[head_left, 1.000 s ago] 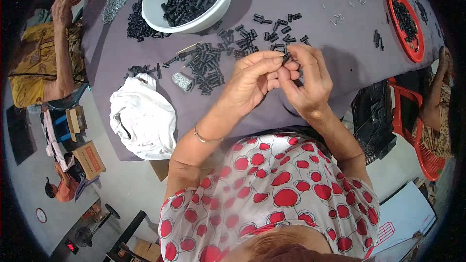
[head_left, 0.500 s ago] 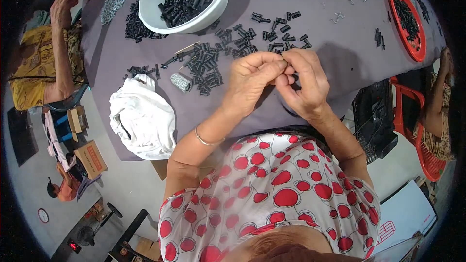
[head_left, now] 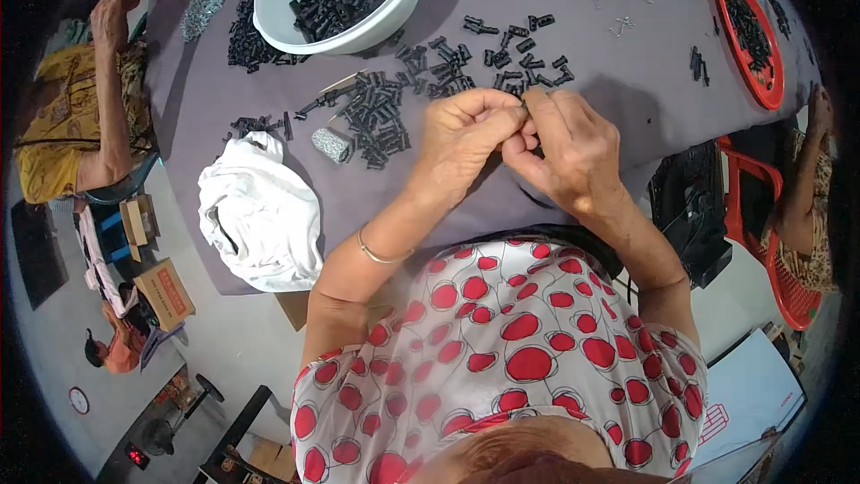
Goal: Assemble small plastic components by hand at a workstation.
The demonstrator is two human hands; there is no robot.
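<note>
While the grey table (head_left: 573,27) fills the upper half of the frame, the work itself sits at its near edge in the middle, so largest things first. A white bowl (head_left: 269,9) of black plastic pieces stands at upper centre-left, a crumpled white cloth (head_left: 255,215) lies at the left edge of the table, and a red tray (head_left: 761,90) with more black pieces rests at upper right. Between bowl and hands lies a loose heap of black pieces (head_left: 372,112), with a scatter of single pieces (head_left: 524,58) just above the hands

The left hand (head_left: 461,148) and the right hand (head_left: 573,152) are pressed together, fingertips meeting, both pinched shut on a small black part (head_left: 526,106) that barely shows between them at centre frame; its exact shape is too hidden to tell

To do this step well, I judge that the part should stay pinched close to the fingertips, with wrists resting low over the table so a slip drops the part onto the cloth-covered surface rather than the floor. Steady pressure from both thumbs, not a jerk, seems wise with something so small. Keeping the heap within easy reach of the left hand would likely save movement

Other people's arms show at the far left and far right edges, apart from this work
</note>
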